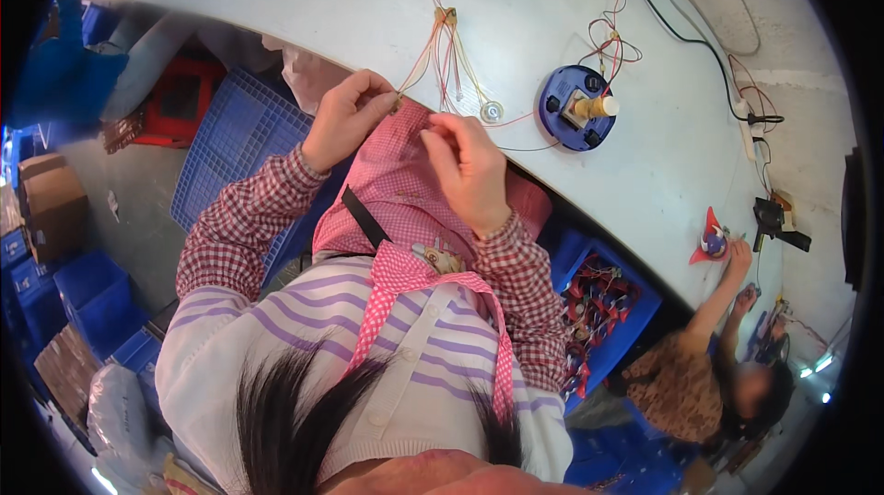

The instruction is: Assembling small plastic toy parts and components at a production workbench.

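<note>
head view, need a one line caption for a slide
Left hand pinching a small wired part beside a white workbench, right hand close by, a round blue device on top.

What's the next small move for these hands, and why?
Probably ease the right hand toward the small part: the left hand pinches it at the wires' end, and the right sits close by, apart from it.

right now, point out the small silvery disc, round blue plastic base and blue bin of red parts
Small silvery disc (492, 112): head view, its centre.
Round blue plastic base (569, 82): head view, top face.
Blue bin of red parts (635, 327): head view, right inner wall.
</note>
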A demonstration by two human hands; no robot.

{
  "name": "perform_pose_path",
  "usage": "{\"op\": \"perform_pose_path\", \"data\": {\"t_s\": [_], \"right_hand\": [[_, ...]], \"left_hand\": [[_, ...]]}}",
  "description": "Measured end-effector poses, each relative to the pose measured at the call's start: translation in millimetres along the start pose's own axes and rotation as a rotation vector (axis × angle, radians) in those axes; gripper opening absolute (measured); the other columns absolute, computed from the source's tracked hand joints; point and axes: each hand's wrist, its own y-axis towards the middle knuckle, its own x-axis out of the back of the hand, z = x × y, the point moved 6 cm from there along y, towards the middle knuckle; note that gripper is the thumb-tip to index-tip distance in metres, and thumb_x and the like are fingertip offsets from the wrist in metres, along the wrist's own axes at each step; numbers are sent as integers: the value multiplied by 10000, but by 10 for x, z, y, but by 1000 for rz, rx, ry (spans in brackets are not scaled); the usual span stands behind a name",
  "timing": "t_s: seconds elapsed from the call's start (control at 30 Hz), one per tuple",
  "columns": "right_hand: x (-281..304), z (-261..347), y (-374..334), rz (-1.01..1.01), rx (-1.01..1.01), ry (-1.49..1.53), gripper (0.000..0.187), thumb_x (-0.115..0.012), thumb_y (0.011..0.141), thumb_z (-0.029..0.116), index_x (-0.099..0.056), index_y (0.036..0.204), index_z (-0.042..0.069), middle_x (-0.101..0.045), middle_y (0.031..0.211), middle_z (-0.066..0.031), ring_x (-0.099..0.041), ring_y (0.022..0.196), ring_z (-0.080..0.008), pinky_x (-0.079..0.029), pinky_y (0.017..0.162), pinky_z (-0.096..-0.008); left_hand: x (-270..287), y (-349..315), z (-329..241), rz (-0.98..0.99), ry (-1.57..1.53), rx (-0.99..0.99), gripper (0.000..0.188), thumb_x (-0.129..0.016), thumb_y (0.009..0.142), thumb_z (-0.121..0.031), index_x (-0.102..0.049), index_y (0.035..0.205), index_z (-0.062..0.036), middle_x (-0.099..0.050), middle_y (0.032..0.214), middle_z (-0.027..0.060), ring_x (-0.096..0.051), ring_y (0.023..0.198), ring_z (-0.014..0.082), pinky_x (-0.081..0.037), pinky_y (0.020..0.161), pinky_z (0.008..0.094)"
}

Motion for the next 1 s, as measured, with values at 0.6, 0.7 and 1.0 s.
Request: {"op": "perform_pose_path", "data": {"t_s": [0.6, 0.7, 1.0], "right_hand": [[-111, 33, -39, -128, 148, -225, 245, -624, 775, -29, -568, 1010, 15, -577, 866, -101, -566, 664, -246, -478, 596, -305], [-87, 16, -40, -123, 120, -204, 240, -620, 777, -32, -569, 1006, 18, -574, 866, -100, -564, 661, -243, -476, 588, -305], [252, 53, 84, -230, 157, -362, 226, -625, 788, 8, -580, 1008, 29, -546, 925, -109, -556, 745, -255, -477, 659, -322]], "left_hand": [[-467, -92, -30, 106, -629, 271, 115, -564, 909, -87, -593, 943, 19, -594, 751, 51, -509, 600, 62, -419, 551, 136], [-521, -88, -12, 135, -696, 326, 119, -560, 913, -89, -597, 941, 21, -595, 751, 53, -513, 599, 65, -427, 554, 141], [-568, -58, 54, 118, -664, 352, 124, -553, 919, -94, -602, 945, 17, -594, 753, 60, -536, 600, 91, -464, 568, 176]]}}
